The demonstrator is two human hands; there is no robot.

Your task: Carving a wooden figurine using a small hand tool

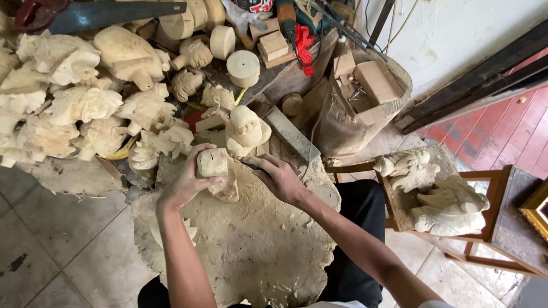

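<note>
A pale wooden carving blank (216, 171) is gripped by the left hand (191, 179), whose fingers are wrapped over its upper block, and it is held down against the rough stump work surface (257, 251) just above the centre of that surface. The right hand (279, 178) is clenched around a dark-bladed carving tool (250, 166), of which only a short length is visible; its tip is directed toward 9 o'clock and is placed just beside the blank, though contact cannot be confirmed. At 12 o'clock from the blank, touching or nearly touching it, a rounded carved figure (245, 130) is stood upright. From 9 to 11 o'clock, a dense heap of unfinished pale carvings (85, 102) is piled. At 12 o'clock, farther off, round wooden discs (243, 67) and small rectangular blocks (274, 44) are laid, and a handsaw (103, 14) is seen along the upper edge. At 3 o'clock, well apart, further pale carvings (439, 199) are rested on a wooden stool (485, 234). Grey floor tiles (51, 239) are visible at 8 o'clock.
</note>
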